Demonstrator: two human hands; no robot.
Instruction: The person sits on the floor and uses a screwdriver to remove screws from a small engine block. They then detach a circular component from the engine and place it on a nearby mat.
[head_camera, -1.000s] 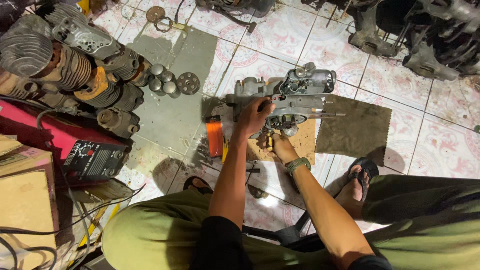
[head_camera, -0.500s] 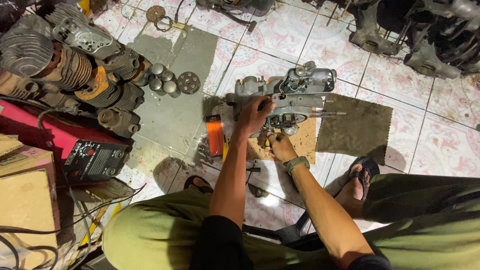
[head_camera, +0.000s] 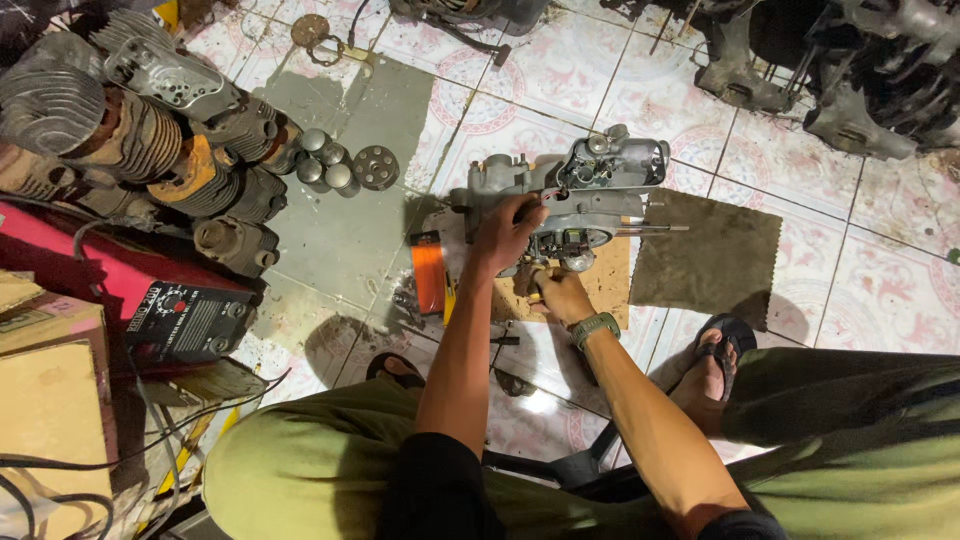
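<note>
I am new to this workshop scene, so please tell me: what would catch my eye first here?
At the centre, the left hand rests on a grey metal engine casing on the tiled floor, while the right hand works at its lower edge. At far left stands a pile of finned, rusty engine cylinders. A bright orange rectangular tool lies beside the casing.

Hidden and cut-off bits around my hands

My left hand (head_camera: 508, 232) covers part of the grey engine casing (head_camera: 590, 190); what my right hand (head_camera: 560, 295) pinches is too small to tell, fingers hide it. The finned cylinders (head_camera: 120, 130) are cut by the left edge, the dark engine parts (head_camera: 860, 80) by the top. The plywood board (head_camera: 605, 285) is mostly under the casing.
</note>
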